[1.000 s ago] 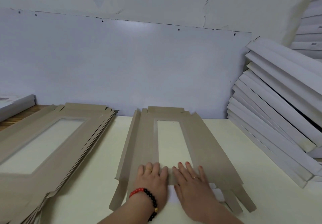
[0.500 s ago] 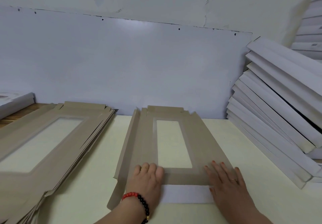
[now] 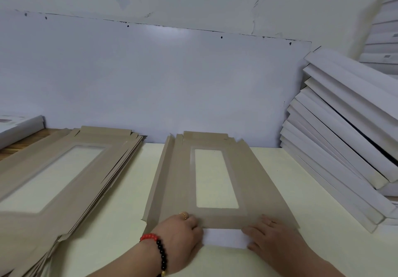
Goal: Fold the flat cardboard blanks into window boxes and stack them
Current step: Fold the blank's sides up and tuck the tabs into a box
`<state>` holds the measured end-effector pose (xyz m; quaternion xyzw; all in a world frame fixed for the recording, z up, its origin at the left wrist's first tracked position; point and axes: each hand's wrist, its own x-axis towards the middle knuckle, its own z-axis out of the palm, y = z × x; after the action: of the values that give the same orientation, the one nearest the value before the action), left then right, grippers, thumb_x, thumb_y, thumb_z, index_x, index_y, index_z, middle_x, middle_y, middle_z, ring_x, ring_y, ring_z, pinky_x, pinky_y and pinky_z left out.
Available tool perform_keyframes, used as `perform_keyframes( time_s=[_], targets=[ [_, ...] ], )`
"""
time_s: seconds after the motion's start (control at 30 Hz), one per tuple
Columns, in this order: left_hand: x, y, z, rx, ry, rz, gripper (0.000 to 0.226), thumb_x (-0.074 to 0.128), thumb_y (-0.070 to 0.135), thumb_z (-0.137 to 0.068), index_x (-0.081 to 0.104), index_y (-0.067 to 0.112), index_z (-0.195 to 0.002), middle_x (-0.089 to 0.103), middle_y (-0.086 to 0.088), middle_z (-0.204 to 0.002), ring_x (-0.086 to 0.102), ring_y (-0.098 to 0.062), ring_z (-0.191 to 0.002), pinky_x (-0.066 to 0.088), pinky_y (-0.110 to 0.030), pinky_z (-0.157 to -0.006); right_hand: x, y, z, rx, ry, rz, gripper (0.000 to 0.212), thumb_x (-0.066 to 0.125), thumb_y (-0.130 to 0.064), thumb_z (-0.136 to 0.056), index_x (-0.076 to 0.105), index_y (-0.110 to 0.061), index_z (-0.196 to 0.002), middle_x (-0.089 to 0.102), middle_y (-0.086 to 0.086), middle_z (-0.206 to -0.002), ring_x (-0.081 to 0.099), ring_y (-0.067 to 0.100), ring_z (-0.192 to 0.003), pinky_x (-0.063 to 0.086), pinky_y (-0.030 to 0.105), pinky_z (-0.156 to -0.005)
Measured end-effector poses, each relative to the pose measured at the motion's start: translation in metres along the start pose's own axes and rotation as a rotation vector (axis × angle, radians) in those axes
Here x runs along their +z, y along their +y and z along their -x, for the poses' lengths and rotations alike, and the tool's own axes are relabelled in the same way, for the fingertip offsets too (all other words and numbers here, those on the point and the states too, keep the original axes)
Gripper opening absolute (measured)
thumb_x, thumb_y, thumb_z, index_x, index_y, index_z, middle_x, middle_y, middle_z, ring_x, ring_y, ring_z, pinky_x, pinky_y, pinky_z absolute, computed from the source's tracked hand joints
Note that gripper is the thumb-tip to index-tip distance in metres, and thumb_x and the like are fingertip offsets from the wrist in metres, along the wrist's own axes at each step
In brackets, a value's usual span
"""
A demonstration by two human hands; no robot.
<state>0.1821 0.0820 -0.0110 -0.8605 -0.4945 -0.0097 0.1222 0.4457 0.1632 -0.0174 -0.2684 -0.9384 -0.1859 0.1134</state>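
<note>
**Both hands on the near edge of a cardboard blank**

A pale table runs up to a white wall; on its right side a tall, leaning stack of folded white boxes rests against the wall, and whether anything lies inside them cannot be told; a small dark mark shows on a box high at the right edge, too blurred to read; on the left a pile of flat brown blanks lies fanned, each with a rectangular window cut out; a white box sits at the far left on a strip of bare wood.

In the middle of the table lies one blank, brown side up, with a long window in its centre, its left strip raised a little and tabs at its far end; its near flap is turned back towards the person, showing white.

The left hand, with a red and black bead bracelet on the wrist and a ring, presses the near left corner with fingers curled under; the right hand, also ringed, presses flat on the near right corner, fingers fairly straight.
</note>
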Motion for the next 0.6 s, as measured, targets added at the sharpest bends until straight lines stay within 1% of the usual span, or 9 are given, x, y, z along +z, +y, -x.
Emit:
perform_keyframes(
  time_s=[0.03,0.1,0.2,0.33,0.37,0.43,0.5,0.53,0.6],
  targets=[
    [0.000,0.000,-0.001,-0.020,-0.002,0.021,0.015,0.058,0.041,-0.084,0.066,0.030,-0.077,0.062,0.012,-0.076,0.058,-0.009,-0.066,0.049,-0.016,-0.065,-0.001,-0.001,-0.002,-0.022,0.008,0.009,0.027,0.080,-0.050,-0.060,0.077,-0.027,-0.073,0.066,-0.014,-0.065,0.067,0.009,-0.061,0.055,0.020,-0.074],
    [-0.006,0.000,-0.006,-0.116,-0.070,0.133,0.021,0.043,0.028,-0.094,0.062,0.023,-0.102,0.062,0.001,-0.100,0.057,-0.019,-0.090,0.045,-0.025,-0.083,-0.001,-0.001,-0.007,-0.005,-0.004,0.003,0.033,0.054,-0.054,-0.077,0.073,-0.028,-0.071,0.063,-0.015,-0.061,0.063,0.008,-0.059,0.054,0.019,-0.075],
    [-0.003,-0.004,-0.021,-0.311,-0.144,0.225,0.028,0.037,0.016,-0.094,0.053,0.014,-0.117,0.056,-0.007,-0.117,0.051,-0.028,-0.109,0.039,-0.034,-0.091,0.001,-0.002,-0.019,0.032,-0.009,0.058,0.042,0.041,-0.049,-0.084,0.066,-0.027,-0.059,0.058,-0.013,-0.055,0.058,0.009,-0.051,0.051,0.017,-0.058],
    [0.002,-0.002,-0.040,-0.457,-0.221,0.295,0.030,0.044,0.012,-0.089,0.053,0.016,-0.117,0.055,-0.007,-0.118,0.053,-0.027,-0.110,0.043,-0.034,-0.090,0.003,-0.006,-0.041,-0.017,-0.102,0.143,0.010,0.071,-0.038,-0.073,0.066,-0.031,-0.068,0.060,-0.015,-0.066,0.058,0.010,-0.055,0.047,0.022,-0.047],
    [0.004,-0.001,-0.045,-0.470,-0.216,0.266,0.031,0.045,0.013,-0.088,0.052,0.017,-0.118,0.055,-0.007,-0.119,0.051,-0.027,-0.111,0.041,-0.035,-0.092,0.006,-0.009,-0.046,0.015,-0.101,0.120,0.012,0.076,-0.038,-0.070,0.066,-0.031,-0.070,0.061,-0.015,-0.069,0.058,0.011,-0.059,0.048,0.023,-0.049],
    [0.013,0.002,-0.056,-0.486,-0.187,0.231,0.037,0.048,0.016,-0.087,0.048,0.018,-0.124,0.050,-0.006,-0.125,0.043,-0.027,-0.118,0.037,-0.035,-0.098,0.012,-0.019,-0.060,0.177,-0.102,0.006,0.013,0.066,-0.043,-0.084,0.067,-0.031,-0.089,0.066,-0.008,-0.094,0.061,0.014,-0.083,0.052,0.026,-0.072],
    [0.023,0.007,-0.066,-0.524,-0.139,0.278,0.046,0.048,0.022,-0.087,0.041,0.019,-0.132,0.043,-0.003,-0.134,0.033,-0.026,-0.128,0.030,-0.035,-0.106,0.025,-0.032,-0.075,0.331,-0.211,-0.227,0.036,0.032,-0.040,-0.102,0.051,-0.026,-0.130,0.044,0.000,-0.145,0.044,0.015,-0.129,0.031,0.031,-0.109],
    [0.028,0.009,-0.070,-0.551,-0.119,0.315,0.049,0.045,0.024,-0.088,0.037,0.020,-0.136,0.039,-0.002,-0.140,0.028,-0.025,-0.134,0.026,-0.035,-0.111,0.032,-0.037,-0.080,0.380,-0.271,-0.315,0.043,0.022,-0.037,-0.104,0.037,-0.024,-0.142,0.025,-0.004,-0.157,0.027,0.012,-0.141,0.018,0.034,-0.116],
    [0.037,0.011,-0.073,-0.591,-0.115,0.348,0.056,0.039,0.024,-0.090,0.027,0.018,-0.144,0.026,0.000,-0.153,0.011,-0.023,-0.146,0.011,-0.038,-0.119,0.043,-0.042,-0.087,0.414,-0.346,-0.333,0.050,0.013,-0.033,-0.104,0.016,-0.022,-0.153,0.003,-0.006,-0.162,0.004,0.010,-0.148,0.006,0.039,-0.119]
  ],
)
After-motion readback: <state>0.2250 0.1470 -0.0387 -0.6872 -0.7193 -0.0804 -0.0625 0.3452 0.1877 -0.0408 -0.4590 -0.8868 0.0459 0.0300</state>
